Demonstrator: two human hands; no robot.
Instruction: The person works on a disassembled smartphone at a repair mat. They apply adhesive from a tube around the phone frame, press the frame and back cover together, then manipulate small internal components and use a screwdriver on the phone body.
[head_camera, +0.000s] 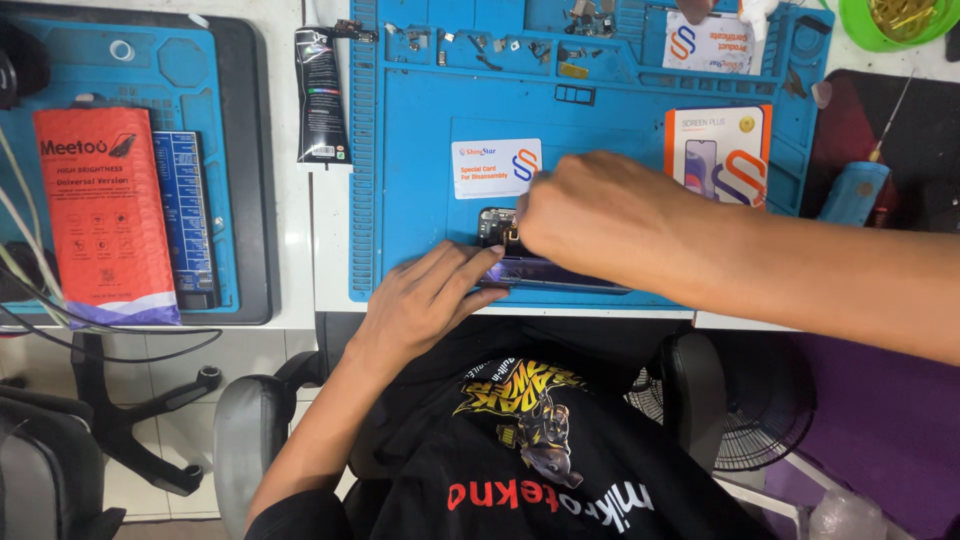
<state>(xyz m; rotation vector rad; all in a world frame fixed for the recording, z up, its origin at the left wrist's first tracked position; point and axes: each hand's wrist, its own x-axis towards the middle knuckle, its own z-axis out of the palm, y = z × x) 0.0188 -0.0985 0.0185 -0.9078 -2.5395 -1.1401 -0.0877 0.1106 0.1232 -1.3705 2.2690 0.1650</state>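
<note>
Head view:

- A blue work mat (420, 200) covers the desk in front of the seated person, and everything below is placed against it.
- A dark phone (545, 268) lies flat on the mat's near edge, close to the person's body, its upper end with the camera block pointing toward the mat's middle.
- The left hand (425, 300) rests on the mat's near edge with its fingers stretched out flat, the fingertips pressing on the left end of the phone; it grips nothing, only holds the phone down.
- The right hand (590, 215) comes in from the mat's right side and sits over the phone's upper end, fingers curled inward and pinched together at the camera block; what they pinch is too small to make out.
- A white card (495, 167) lies on the mat's middle, just beyond the phone.
- An orange and white package (720, 150) lies on the mat's right part, partly behind the right forearm.
- Small screws and metal parts (480, 42) sit in the trays along the mat's far edge.
- A black tube (320, 95) lies on the desk just left of the mat.
- A red packet (105, 215) lies well left of the mat, on a second blue mat.
- A green bowl (895, 20) stands off the mat's far right corner.
</note>
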